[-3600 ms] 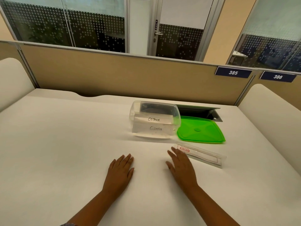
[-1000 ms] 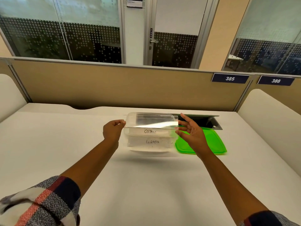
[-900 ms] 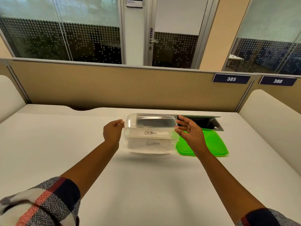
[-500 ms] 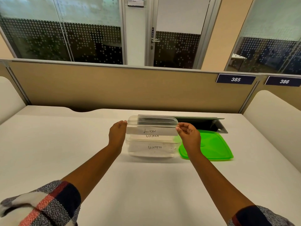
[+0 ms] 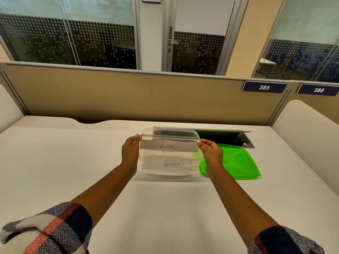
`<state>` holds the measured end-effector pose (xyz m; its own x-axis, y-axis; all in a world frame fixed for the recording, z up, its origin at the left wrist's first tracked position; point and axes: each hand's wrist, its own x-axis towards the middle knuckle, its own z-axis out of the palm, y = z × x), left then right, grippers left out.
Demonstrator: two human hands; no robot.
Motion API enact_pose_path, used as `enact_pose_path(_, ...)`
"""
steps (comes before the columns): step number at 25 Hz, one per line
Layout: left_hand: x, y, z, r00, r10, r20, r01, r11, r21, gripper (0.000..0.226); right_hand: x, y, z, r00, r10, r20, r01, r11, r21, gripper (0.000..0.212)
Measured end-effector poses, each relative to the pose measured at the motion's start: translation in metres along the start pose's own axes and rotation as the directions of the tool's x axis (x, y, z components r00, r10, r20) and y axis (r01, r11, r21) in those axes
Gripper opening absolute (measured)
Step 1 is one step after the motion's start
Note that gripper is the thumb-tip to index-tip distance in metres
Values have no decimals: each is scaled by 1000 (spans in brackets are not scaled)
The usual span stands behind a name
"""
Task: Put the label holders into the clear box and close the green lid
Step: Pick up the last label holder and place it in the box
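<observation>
Fingers [image 5: 136, 136] of both hands pinch a label holder's [image 5: 168, 146] ends.
It spans the clear box [image 5: 169, 162] rim at frame centre; green lid [image 5: 236, 162] lies right, bench [image 5: 73, 162] bare left.

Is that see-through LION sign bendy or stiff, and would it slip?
Probably stiff: the LION label holder spans straight between the left hand and right hand, held only at its ends. Likely light. Its glossy plastic may be slippery.

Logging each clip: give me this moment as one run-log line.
phase: inserting holder | left hand + right hand: pinch ends of LION label holder at clear box rim | green lid: off, right of box
</observation>
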<state>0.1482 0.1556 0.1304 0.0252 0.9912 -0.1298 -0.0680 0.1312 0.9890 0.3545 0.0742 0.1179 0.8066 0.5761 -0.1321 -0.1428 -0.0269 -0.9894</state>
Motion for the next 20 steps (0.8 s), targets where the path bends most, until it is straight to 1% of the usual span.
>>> enact_pose_path(2, -1, -1, -1, 1000, -5, 11, 5, 1000, -12, 23, -1, -1, 0, 1000, -5, 20, 4, 1000, 19, 23)
enact_pose_path(5, 0, 0, -2, 999, -13, 31, 15, 999, -42, 19, -4, -2, 3, 999, -19, 50, 16, 999, 52, 24)
enact_pose_path(7, 2, 1, -2, 999, -27, 26, 29, 998, -55, 20, -4, -5, 5, 998, -21, 57, 18, 998, 52, 26)
enact_pose_path(9, 4, 1, -3, 999, -33, 25, 34, 999, -36, 13, -2, -6, 6, 998, -29, 47, 29, 1000, -4, 28)
enact_pose_path(10, 3, 2, -4, 999, -25, 25, 26, 999, -22, 16, -1, -6, 6, 999, -37, 40, 39, 998, -44, 28)
enact_pose_path(12, 5, 1, -5, 999, -28, 27, 27, 999, 17, 30, 1, -5, 5, 998, -49, 49, 54, 994, -95, 28)
enact_pose_path(14, 7, 0, -4, 998, -60, 18, 59, 998, 35, 31, 3, -1, 4, 998, -32, 62, 40, 990, -139, 30)
enact_pose_path(16, 10, -3, -4, 996, -86, 23, 84, 994, 71, 27, 5, 2, 3, 999, -7, 51, 16, 983, -185, 32)
enact_pose_path(18, 14, -9, -4, 992, -118, 34, 114, 988, 101, 10, 7, 4, 1, 999, -11, 42, 20, 975, -223, 32)
enact_pose_path(20, 16, -12, -6, 981, -179, 74, 171, 980, 104, 47, 9, 7, 0, 999, -10, 31, 17, 970, -243, 34)
